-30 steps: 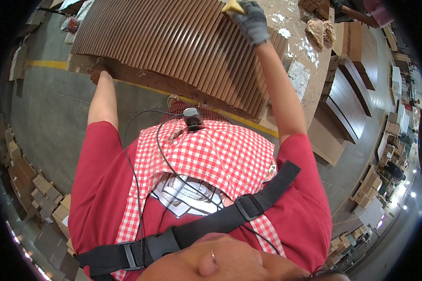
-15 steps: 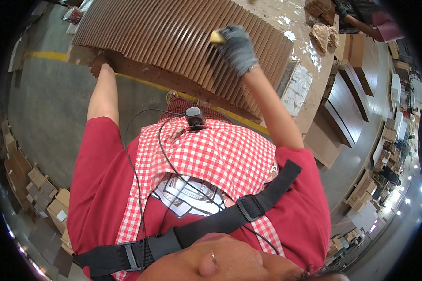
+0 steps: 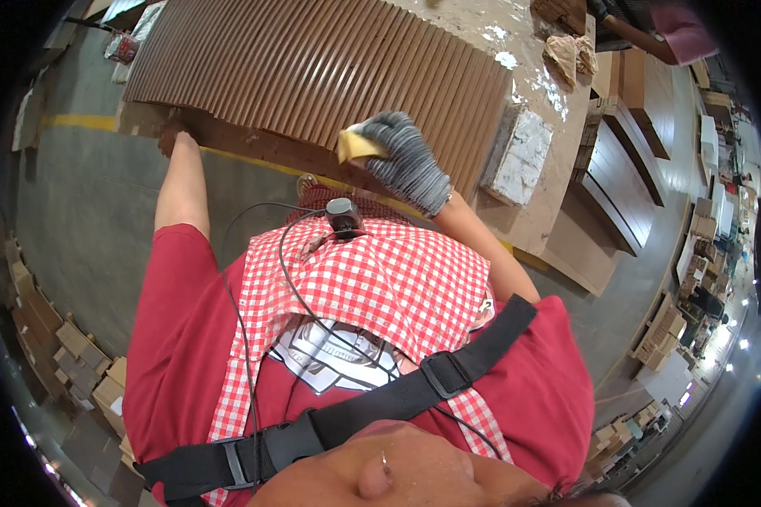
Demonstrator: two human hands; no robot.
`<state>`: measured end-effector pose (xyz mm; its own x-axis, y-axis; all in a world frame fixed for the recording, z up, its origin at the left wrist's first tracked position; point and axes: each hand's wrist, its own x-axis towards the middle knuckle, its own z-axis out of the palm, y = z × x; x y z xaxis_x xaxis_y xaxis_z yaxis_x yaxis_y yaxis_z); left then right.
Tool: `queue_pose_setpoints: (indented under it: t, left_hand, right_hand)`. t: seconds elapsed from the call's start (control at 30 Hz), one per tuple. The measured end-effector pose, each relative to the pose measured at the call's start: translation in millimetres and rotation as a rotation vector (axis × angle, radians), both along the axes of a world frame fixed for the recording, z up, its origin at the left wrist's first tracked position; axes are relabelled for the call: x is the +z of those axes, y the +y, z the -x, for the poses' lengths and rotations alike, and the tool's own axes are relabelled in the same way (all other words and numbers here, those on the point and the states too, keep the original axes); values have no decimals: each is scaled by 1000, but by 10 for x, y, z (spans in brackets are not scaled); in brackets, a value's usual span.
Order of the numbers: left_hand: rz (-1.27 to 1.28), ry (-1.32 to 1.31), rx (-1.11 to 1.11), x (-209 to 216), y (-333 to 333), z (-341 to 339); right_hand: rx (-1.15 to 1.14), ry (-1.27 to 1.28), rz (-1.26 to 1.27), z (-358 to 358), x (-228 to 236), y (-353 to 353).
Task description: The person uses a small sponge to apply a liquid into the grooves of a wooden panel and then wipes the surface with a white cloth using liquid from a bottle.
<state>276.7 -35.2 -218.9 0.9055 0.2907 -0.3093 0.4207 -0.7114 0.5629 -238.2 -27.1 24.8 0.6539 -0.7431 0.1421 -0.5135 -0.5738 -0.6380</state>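
A brown ribbed panel (image 3: 313,59), its narrow slats side by side, lies on the worktable (image 3: 533,228). My right hand (image 3: 404,160), in a grey striped knit glove, is closed on a yellow pad (image 3: 361,147) at the panel's near edge. Whether the pad touches the slats I cannot tell. At the near left corner, my bare left hand (image 3: 175,135) rests against the edge below the panel. It lies in shadow and its fingers are mostly hidden.
A white-smeared block (image 3: 520,156) and a crumpled tan cloth (image 3: 569,57) lie on the table's right side. Brown boards (image 3: 621,182) lean beyond it. Another person's arm (image 3: 638,38) shows at the far right. A black cable (image 3: 237,296) hangs down my front.
My right hand has drawn the yellow pad from the middle of the ribbed panel toward me and slightly left, to the near edge. My left hand stays at the corner.
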Motion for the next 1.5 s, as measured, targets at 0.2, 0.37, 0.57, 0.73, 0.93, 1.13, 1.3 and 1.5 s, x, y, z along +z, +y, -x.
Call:
queue_pose_setpoints:
  t: [0.2,0.37,0.57,0.73,0.93,1.13,1.3,1.5]
  left_hand:
    - [81,30,-42,-17,109,79]
    - [102,-88,148,242,-7,400]
    - [60,-39,-1,234,104,475]
    - [2,-127,-63,86,132,457]
    - [45,-89,-34,39,140,459]
    - [-40,-58,-158,180,126,448]
    - [66,-28,-83,312,132,453]
    - [49,59,-10,134,74,132]
  right_hand:
    - [18,87,123,55,-41,-113]
    - [-107,152,275,99,-164,-607]
    - [-172,225,383,253,-216,-1523]
    - [-255,272,484,372,-334,-2191]
    - [-302,295,554,453,-353,-2515]
    - [-267,426,459,224,-328,-1794]
    - [-186,519,288,-10,-135,-792]
    - [0,427,44,-168,52,178]
